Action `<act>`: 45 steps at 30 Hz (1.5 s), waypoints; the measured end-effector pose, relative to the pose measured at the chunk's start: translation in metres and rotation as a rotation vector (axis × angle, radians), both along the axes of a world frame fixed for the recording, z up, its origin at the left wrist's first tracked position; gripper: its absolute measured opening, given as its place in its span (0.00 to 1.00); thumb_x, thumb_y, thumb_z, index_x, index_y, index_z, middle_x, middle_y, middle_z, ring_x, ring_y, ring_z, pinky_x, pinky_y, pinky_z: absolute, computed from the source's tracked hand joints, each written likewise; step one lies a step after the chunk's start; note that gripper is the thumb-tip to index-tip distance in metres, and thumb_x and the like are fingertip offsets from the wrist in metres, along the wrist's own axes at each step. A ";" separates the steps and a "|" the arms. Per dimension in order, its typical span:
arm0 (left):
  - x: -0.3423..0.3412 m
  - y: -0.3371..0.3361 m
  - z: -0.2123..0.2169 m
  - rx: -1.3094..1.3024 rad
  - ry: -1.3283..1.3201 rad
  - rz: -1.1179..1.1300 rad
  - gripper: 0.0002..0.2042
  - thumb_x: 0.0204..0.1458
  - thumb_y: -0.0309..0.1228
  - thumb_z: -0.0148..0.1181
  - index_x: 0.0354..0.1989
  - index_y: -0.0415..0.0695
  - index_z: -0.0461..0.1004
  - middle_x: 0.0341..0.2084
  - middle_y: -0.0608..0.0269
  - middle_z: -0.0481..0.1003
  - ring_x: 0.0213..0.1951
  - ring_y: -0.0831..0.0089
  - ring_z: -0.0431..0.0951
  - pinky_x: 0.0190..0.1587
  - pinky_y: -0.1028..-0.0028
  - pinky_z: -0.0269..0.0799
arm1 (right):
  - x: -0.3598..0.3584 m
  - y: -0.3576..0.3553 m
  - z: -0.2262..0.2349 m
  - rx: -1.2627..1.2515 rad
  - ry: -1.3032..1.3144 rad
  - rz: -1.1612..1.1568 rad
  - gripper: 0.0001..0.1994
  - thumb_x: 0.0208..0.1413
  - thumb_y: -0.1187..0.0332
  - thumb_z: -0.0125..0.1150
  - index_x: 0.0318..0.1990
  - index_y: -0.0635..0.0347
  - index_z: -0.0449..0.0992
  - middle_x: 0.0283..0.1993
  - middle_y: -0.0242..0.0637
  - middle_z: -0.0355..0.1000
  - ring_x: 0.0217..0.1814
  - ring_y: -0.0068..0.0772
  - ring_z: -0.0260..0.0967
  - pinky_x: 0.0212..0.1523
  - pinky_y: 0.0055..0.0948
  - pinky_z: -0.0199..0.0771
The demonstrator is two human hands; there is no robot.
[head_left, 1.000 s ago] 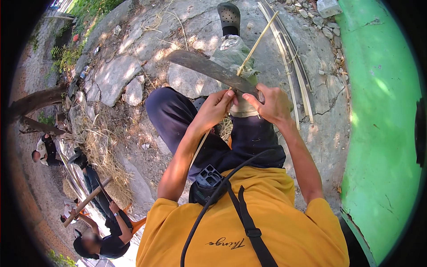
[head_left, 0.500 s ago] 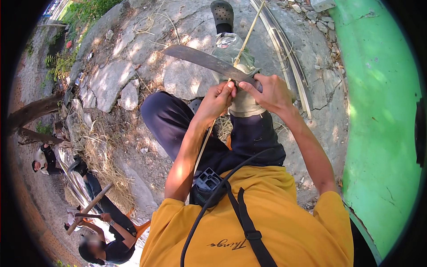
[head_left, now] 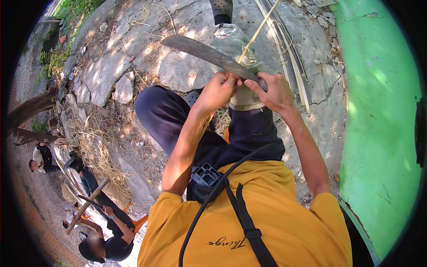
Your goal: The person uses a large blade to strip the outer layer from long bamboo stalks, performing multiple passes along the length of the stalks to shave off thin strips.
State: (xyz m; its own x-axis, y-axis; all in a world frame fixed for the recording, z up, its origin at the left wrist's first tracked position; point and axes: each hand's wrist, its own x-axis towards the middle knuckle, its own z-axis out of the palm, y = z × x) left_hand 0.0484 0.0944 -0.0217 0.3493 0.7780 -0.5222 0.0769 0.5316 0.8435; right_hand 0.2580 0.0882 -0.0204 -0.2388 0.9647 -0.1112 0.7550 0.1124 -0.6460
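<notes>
My right hand point(head_left: 276, 92) is closed round the near end of a broad, dark machete point(head_left: 200, 51); the handle is hidden in the grip. Its blade points to the upper left, above my raised right leg. With its fingers curled close to the blade, my left hand point(head_left: 219, 92) grips a thin, pale bamboo strip point(head_left: 255, 35). This strip slants from the upper right, passes beneath the blade and comes out below by my left forearm. A greyish cloth wrap point(head_left: 244, 101) covers my leg under the knife. Where edge and strip meet is hidden.
Long bamboo strips point(head_left: 291, 62) lie right of my leg. A green wall point(head_left: 373, 133) stands at the right. Cracked stone slabs point(head_left: 106, 75) and dry shavings point(head_left: 100, 155) cover ground at left. Lower left, a co-worker point(head_left: 120, 238) holds a blade and a pole.
My left hand has turned and closed further round the strip, right beside the blade. The machete has shifted slightly, its tip higher in view. The co-worker's blade has changed its angle against the pole.
</notes>
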 end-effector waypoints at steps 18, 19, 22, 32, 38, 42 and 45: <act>-0.043 -0.031 0.008 -0.017 0.152 -0.255 0.22 0.74 0.47 0.44 0.40 0.40 0.77 0.18 0.78 0.59 0.19 0.86 0.54 0.21 0.78 0.45 | 0.001 -0.002 -0.009 0.004 0.047 -0.018 0.33 0.59 0.34 0.61 0.27 0.63 0.79 0.15 0.47 0.68 0.20 0.50 0.74 0.26 0.44 0.71; -0.038 -0.028 0.005 -0.029 0.089 -0.211 0.22 0.74 0.47 0.44 0.39 0.40 0.76 0.17 0.78 0.58 0.18 0.86 0.53 0.20 0.78 0.46 | -0.001 -0.003 -0.006 0.019 0.046 -0.009 0.34 0.59 0.34 0.61 0.27 0.63 0.79 0.15 0.48 0.69 0.21 0.51 0.75 0.26 0.44 0.72; -0.022 -0.018 -0.004 -0.052 0.019 -0.130 0.22 0.73 0.46 0.45 0.32 0.42 0.74 0.17 0.78 0.58 0.20 0.85 0.54 0.22 0.77 0.49 | -0.002 -0.004 -0.006 0.058 0.040 0.010 0.34 0.58 0.34 0.61 0.28 0.64 0.80 0.17 0.50 0.71 0.23 0.54 0.77 0.27 0.45 0.74; -0.024 -0.028 -0.012 0.053 0.089 -0.104 0.22 0.73 0.50 0.45 0.27 0.51 0.64 0.14 0.83 0.52 0.16 0.88 0.49 0.18 0.79 0.42 | -0.009 -0.005 -0.006 0.084 -0.032 -0.006 0.35 0.57 0.32 0.61 0.27 0.63 0.81 0.16 0.49 0.72 0.23 0.53 0.77 0.27 0.45 0.76; -0.053 -0.065 0.016 -0.190 -0.041 -0.099 0.22 0.73 0.48 0.45 0.26 0.51 0.63 0.14 0.83 0.51 0.16 0.89 0.46 0.18 0.79 0.41 | -0.007 0.005 -0.010 0.046 0.052 -0.118 0.34 0.59 0.32 0.59 0.27 0.62 0.81 0.16 0.47 0.72 0.22 0.50 0.76 0.26 0.45 0.73; -0.066 -0.089 0.025 -0.215 0.041 -0.074 0.23 0.74 0.47 0.44 0.25 0.50 0.62 0.15 0.83 0.52 0.17 0.89 0.49 0.19 0.79 0.42 | -0.004 0.002 -0.006 0.084 0.000 -0.069 0.34 0.60 0.33 0.59 0.27 0.63 0.81 0.16 0.47 0.71 0.21 0.51 0.75 0.25 0.45 0.71; -0.055 -0.082 0.014 -0.131 0.056 -0.090 0.23 0.73 0.48 0.44 0.25 0.50 0.62 0.14 0.83 0.52 0.16 0.89 0.48 0.19 0.78 0.42 | -0.004 -0.003 -0.007 0.048 0.031 -0.077 0.35 0.59 0.33 0.59 0.27 0.63 0.81 0.16 0.48 0.72 0.23 0.53 0.76 0.27 0.46 0.73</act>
State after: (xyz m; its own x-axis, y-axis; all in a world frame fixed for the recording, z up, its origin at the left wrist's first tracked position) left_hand -0.0061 0.0122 -0.0076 0.3823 0.6689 -0.6375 0.1745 0.6252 0.7607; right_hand 0.2541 0.0850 -0.0272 -0.1661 0.9844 -0.0582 0.7425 0.0860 -0.6643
